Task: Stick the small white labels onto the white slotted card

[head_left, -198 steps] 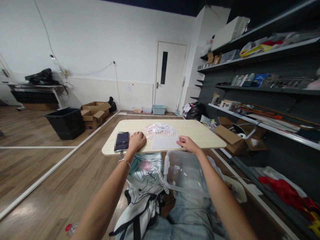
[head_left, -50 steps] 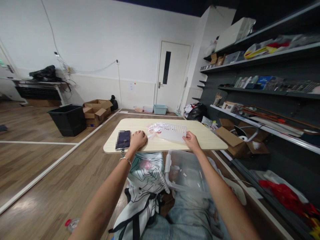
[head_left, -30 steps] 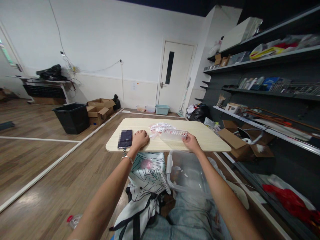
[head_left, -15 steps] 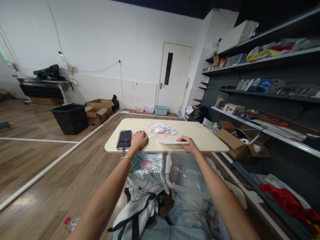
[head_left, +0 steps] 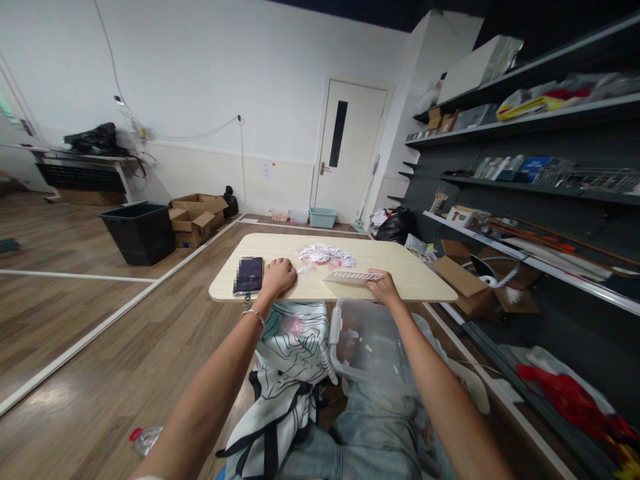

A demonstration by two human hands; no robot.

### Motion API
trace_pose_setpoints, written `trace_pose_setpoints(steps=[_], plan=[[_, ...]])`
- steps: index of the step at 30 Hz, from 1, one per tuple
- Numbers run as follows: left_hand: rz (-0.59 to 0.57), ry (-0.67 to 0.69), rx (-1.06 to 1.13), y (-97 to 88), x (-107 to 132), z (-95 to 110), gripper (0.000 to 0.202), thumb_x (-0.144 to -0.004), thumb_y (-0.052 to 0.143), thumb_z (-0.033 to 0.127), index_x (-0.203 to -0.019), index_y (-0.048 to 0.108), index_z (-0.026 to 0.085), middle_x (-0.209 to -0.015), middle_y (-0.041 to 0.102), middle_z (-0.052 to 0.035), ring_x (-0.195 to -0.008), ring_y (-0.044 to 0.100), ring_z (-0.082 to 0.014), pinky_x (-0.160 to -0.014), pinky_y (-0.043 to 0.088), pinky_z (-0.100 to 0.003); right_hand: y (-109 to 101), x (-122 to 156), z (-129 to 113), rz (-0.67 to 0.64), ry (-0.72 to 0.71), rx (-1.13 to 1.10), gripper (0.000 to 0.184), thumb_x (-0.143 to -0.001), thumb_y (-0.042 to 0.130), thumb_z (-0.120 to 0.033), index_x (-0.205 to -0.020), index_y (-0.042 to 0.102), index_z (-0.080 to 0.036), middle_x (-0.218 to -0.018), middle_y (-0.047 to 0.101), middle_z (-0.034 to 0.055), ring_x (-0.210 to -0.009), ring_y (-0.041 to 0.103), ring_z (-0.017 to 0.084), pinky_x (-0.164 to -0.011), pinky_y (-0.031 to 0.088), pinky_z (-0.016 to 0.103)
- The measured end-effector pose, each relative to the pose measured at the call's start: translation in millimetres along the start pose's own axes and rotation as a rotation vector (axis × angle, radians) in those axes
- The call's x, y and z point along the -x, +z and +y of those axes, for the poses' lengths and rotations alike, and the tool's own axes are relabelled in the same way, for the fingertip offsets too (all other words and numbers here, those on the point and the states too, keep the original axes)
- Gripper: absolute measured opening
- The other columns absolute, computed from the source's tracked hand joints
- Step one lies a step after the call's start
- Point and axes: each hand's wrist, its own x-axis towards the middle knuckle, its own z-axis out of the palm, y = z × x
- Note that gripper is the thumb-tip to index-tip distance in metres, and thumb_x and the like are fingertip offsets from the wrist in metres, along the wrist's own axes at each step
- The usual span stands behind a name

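Observation:
My left hand [head_left: 278, 276] rests on the light wooden table [head_left: 420, 283] as a loose fist, beside a dark phone [head_left: 249, 275] on its left. My right hand [head_left: 382, 287] grips the near right corner of a white slotted tray [head_left: 351, 277], which lies almost flat and low over the table. Behind the tray sits a heap of small white and pink pieces [head_left: 325, 254]. Below the table edge, on my lap, stands a clear plastic box [head_left: 375, 347] with a few small pieces inside.
A black-and-white patterned bag [head_left: 287, 373] hangs under the table. A black bin [head_left: 140, 232] and open cardboard boxes [head_left: 195, 217] stand on the floor at left. Dark shelves [head_left: 525, 180] with clutter line the right wall. A plastic bottle [head_left: 143, 440] lies on the floor.
My right hand lifted the white tray off the table, tilted it on edge, then brought it back down nearly flat. My left hand stayed fisted next to the phone.

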Motion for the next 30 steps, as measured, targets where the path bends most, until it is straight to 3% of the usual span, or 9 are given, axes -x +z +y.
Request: trace_pose_setpoints(steps=[7, 13, 17, 21, 30], plan=[[0.007, -0.005, -0.002, 1.9, -0.8, 0.7, 0.037, -0.1, 0.044, 0.034, -0.119, 0.072, 0.018, -0.134, 0.071, -0.0175, -0.13, 0.062, -0.0333, -0.11, 0.046, -0.047, 3.7, -3.0, 0.6, 0.007, 0.038, 0.028, 0.014, -0.065, 0.058, -0.02, -0.055, 0.049, -0.027, -0.053, 0.055, -0.0018, -0.058, 0.051, 0.019, -0.059, 0.045, 0.029], [-0.004, -0.007, -0.01, 1.6, -1.2, 0.1, 0.037, -0.101, 0.043, 0.034, -0.118, 0.072, 0.018, -0.135, 0.071, -0.0165, -0.13, 0.062, -0.0325, -0.11, 0.045, -0.045, 1.0, 5.8, -8.1, -0.082, -0.15, 0.123, 0.014, -0.073, 0.056, -0.016, -0.068, 0.066, -0.024, -0.077, 0.074, 0.0062, -0.076, 0.068, 0.024, -0.08, 0.055, 0.033], [-0.002, -0.008, -0.013, 0.8, -1.0, 1.6, 0.037, -0.101, 0.044, 0.034, -0.12, 0.071, 0.018, -0.135, 0.07, -0.0177, -0.13, 0.062, -0.0329, -0.11, 0.045, -0.045, 1.2, 6.6, -13.5, -0.041, -0.214, 0.115, 0.021, -0.079, 0.055, -0.013, -0.078, 0.075, -0.022, -0.092, 0.079, 0.0104, -0.089, 0.074, 0.026, -0.089, 0.058, 0.036], [-0.008, -0.01, -0.018, 0.5, -0.4, 2.2, 0.037, -0.101, 0.043, 0.033, -0.12, 0.071, 0.018, -0.135, 0.071, -0.0172, -0.131, 0.061, -0.0322, -0.111, 0.045, -0.044, 7.1, 3.0, -13.0, 0.043, -0.266, 0.121, 0.03, -0.083, 0.054, -0.012, -0.088, 0.081, -0.021, -0.1, 0.08, 0.0107, -0.094, 0.075, 0.026, -0.092, 0.059, 0.038], [-0.006, -0.017, -0.033, -1.4, 0.4, 1.9, 0.038, -0.102, 0.042, 0.033, -0.122, 0.07, 0.017, -0.135, 0.071, -0.017, -0.13, 0.062, -0.0316, -0.111, 0.045, -0.044, 16.4, -3.1, -9.7, -0.051, -0.43, 0.289, 0.043, -0.076, 0.06, -0.001, -0.1, 0.088, -0.023, -0.101, 0.079, 0.0099, -0.093, 0.071, 0.024, -0.087, 0.06, 0.036]])
